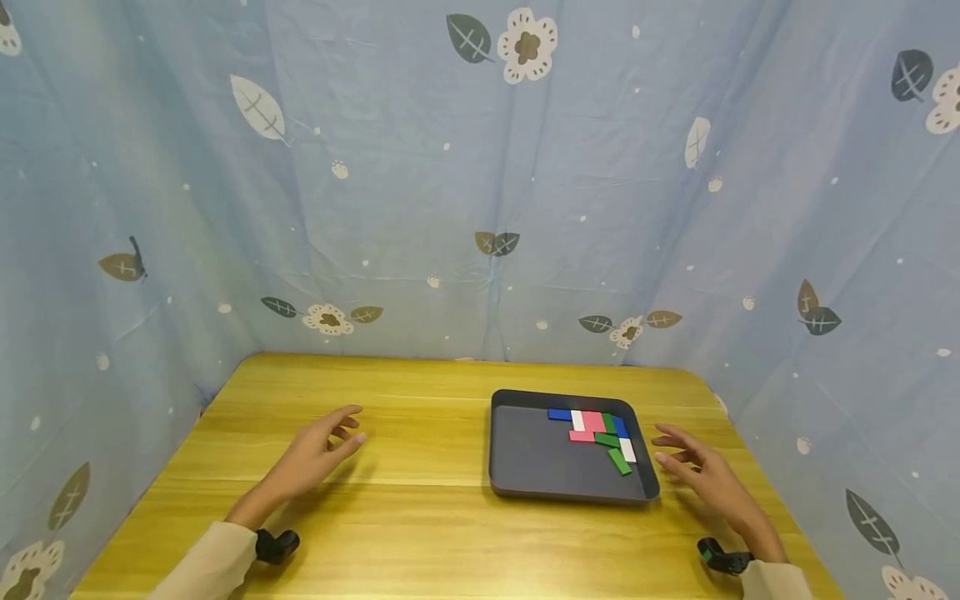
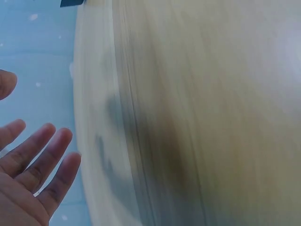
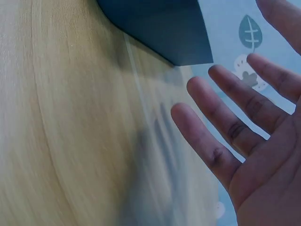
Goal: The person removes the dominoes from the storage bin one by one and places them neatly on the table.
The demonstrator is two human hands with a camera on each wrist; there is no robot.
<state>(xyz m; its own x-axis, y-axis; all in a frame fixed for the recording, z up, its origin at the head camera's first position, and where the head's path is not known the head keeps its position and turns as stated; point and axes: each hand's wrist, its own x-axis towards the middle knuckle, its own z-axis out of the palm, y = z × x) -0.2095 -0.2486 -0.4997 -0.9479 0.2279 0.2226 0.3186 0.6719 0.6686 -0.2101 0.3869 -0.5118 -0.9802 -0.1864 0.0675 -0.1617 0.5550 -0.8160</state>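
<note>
Just left of the right hand (image 1: pixel 703 472), a dark tray (image 1: pixel 532 458) is set on the bench (image 1: pixel 420 517), not quite touched by the fingertips. Some flat blocks (image 1: pixel 592 422) are bunched inside, mostly toward that hand's side: blue, white, pink, green. Nothing's gripped by the right hand, fingers just spread loose. Same deal with the left hand (image 1: pixel 318 450): nothing held, fingers relaxed, well apart from the tray. Beyond both hands, a blue curtain (image 1: pixel 420 208) is hung.
</note>
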